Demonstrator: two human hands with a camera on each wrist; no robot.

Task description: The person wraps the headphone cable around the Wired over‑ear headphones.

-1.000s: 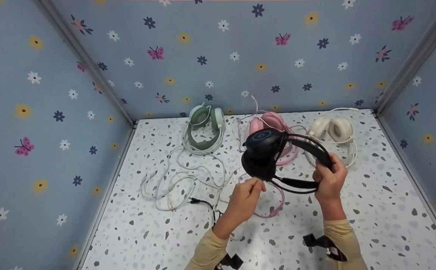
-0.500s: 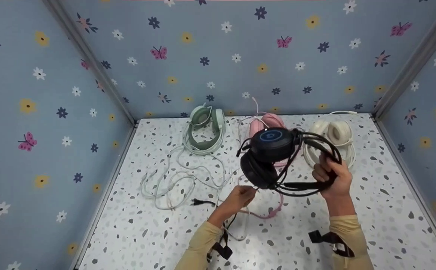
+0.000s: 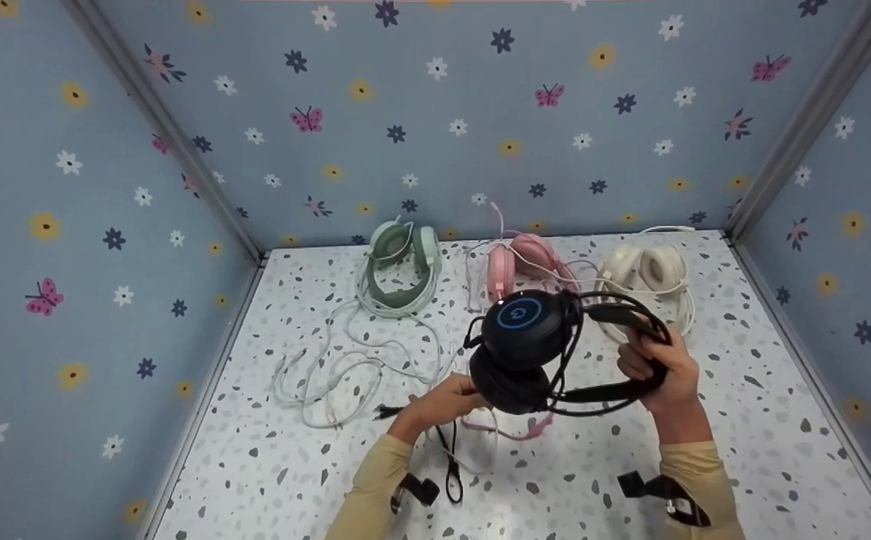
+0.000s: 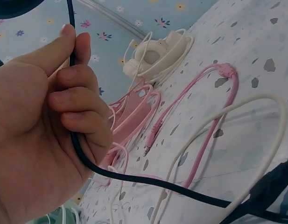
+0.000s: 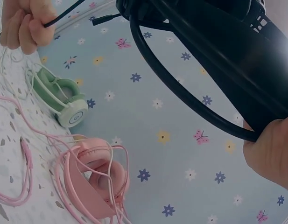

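My right hand (image 3: 675,375) grips the headband of a pair of black headphones (image 3: 521,337) held up over the tabletop. Its ear cups point left, and a blue ring with a logo shows on the upper one. A small microphone boom sticks out at the left. Left of the ear cups, my left hand (image 3: 443,403) pinches the headphones' black cable (image 4: 129,177) between thumb and fingers. From that hand the cable runs down to a loop above the table. In the right wrist view, the black headband (image 5: 228,65) fills the upper right, partly hiding my right hand.
Green headphones (image 3: 397,296), pink headphones (image 3: 501,270) and white headphones (image 3: 660,268) lie along the back wall (image 3: 435,135). Pale cables (image 3: 330,375) spread over the left of the speckled table (image 3: 270,480). A pink cable (image 4: 197,163) and a black plug (image 3: 388,411) lie near my left hand.
My left hand has moved down and left, drawing along the black cable, which now hangs in a loop. The black headphones have turned, so the ring on the ear cup shows more fully.
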